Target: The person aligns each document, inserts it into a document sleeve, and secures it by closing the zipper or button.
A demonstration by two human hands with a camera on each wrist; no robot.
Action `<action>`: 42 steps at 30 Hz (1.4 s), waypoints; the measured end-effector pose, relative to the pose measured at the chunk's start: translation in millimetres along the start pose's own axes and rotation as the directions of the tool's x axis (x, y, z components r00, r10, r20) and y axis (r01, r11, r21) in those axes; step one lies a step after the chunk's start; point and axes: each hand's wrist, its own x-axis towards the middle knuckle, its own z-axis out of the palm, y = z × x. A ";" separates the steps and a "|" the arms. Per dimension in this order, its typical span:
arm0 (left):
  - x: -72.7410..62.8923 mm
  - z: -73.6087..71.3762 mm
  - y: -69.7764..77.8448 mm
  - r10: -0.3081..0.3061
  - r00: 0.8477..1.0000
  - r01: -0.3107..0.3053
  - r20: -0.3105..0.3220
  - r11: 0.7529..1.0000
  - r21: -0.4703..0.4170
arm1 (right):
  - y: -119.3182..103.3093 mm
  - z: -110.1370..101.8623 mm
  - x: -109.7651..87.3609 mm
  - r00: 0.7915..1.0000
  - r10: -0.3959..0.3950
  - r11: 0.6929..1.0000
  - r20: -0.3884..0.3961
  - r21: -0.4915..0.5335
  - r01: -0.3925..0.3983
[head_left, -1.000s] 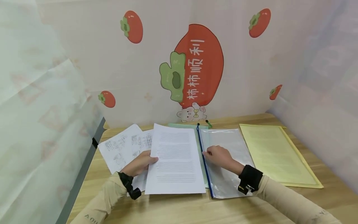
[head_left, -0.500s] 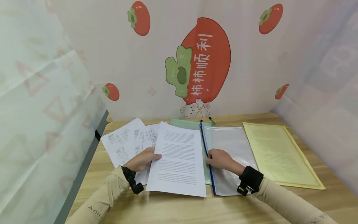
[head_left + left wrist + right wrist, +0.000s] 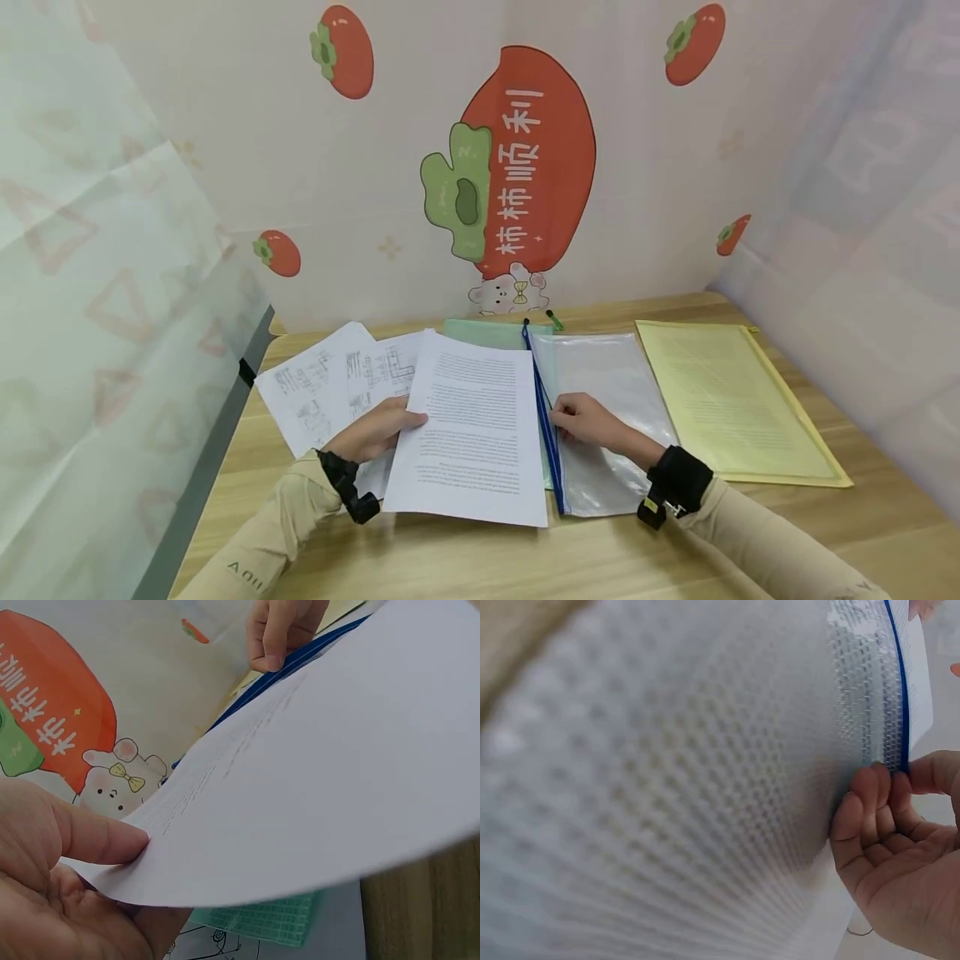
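Observation:
My left hand point(image 3: 378, 429) holds a printed sheet of paper point(image 3: 472, 425) by its left edge, thumb on top and fingers beneath. The sheet is raised and bowed in the left wrist view. To its right lies a clear mesh zip pouch point(image 3: 611, 367) with a blue zipper edge point(image 3: 546, 417) facing the paper. My right hand point(image 3: 592, 421) pinches one side of that blue edge. The two blue strips stand slightly apart there, and the pouch side is lifted in the right wrist view. The paper's right edge is close beside the pouch mouth.
A green zip pouch point(image 3: 480, 331) lies partly under the paper and the clear pouch. Two sheets with line drawings point(image 3: 303, 383) overlap at left. A yellow pouch point(image 3: 738, 400) with a printed page inside lies at right. A patterned cloth point(image 3: 630, 183) hangs behind the wooden table point(image 3: 465, 562).
My right hand has drawn the near blue zipper edge to the right, so the pouch mouth has parted. The paper has stayed in my left hand, its near end bowing a little.

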 end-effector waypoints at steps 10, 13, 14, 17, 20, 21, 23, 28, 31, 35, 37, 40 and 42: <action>2.1 -2.2 3.5 -0.016 0.999 0.018 -0.040 0.999 0.045 | 1.5 3.8 -4.4 0.995 0.014 0.998 -0.103 0.060 -0.008; 2.1 -2.7 4.5 -0.019 0.999 0.021 -0.041 0.999 0.046 | 0.2 3.8 -5.6 0.995 0.002 0.998 -0.101 0.064 0.004; 2.0 -2.8 4.7 -0.017 0.999 0.019 -0.036 0.999 0.046 | -0.3 3.8 -5.8 0.995 -0.004 0.998 -0.097 0.061 0.010; 1.8 -2.6 6.1 -0.005 1.000 0.005 -0.016 0.999 0.045 | -2.5 4.4 -6.0 0.997 -0.030 0.998 -0.076 0.058 0.035; 1.7 -1.3 8.3 0.007 1.000 -0.007 -0.005 0.999 0.037 | -5.5 6.0 -5.6 0.997 -0.055 0.997 -0.059 0.057 0.059; 2.0 -0.3 9.0 0.008 1.000 -0.008 -0.008 0.999 0.032 | -6.6 6.7 -5.4 0.997 -0.060 0.996 -0.055 0.058 0.063; 2.8 2.5 10.5 0.011 1.000 -0.011 -0.019 1.000 0.028 | -8.8 8.4 -4.8 0.997 -0.062 0.996 -0.050 0.057 0.065; 7.0 11.6 14.0 -0.002 0.993 0.005 -0.119 1.000 0.021 | -15.8 11.8 -3.9 0.996 -0.060 0.998 -0.062 0.000 0.061; 8.9 14.5 15.2 -0.020 0.978 0.025 -0.206 0.999 0.021 | -21.2 12.9 -3.4 0.995 -0.065 0.996 -0.077 -0.059 0.061; 9.8 17.7 16.2 -0.035 0.960 0.040 -0.277 0.999 0.010 | -28.5 13.6 -1.8 0.994 -0.068 0.995 -0.084 -0.080 0.062; 10.6 20.6 15.7 -0.042 0.957 0.044 -0.286 0.999 -0.002 | -31.1 14.5 -0.6 0.994 -0.072 0.995 -0.078 -0.078 0.066; 12.2 27.1 14.5 -0.041 0.960 0.038 -0.276 0.999 -0.016 | -32.8 17.0 1.5 0.995 -0.078 0.993 -0.065 -0.089 0.073; 14.1 32.7 13.7 -0.040 0.962 0.034 -0.272 0.999 -0.025 | -33.6 19.4 3.1 0.995 -0.081 0.993 -0.057 -0.096 0.075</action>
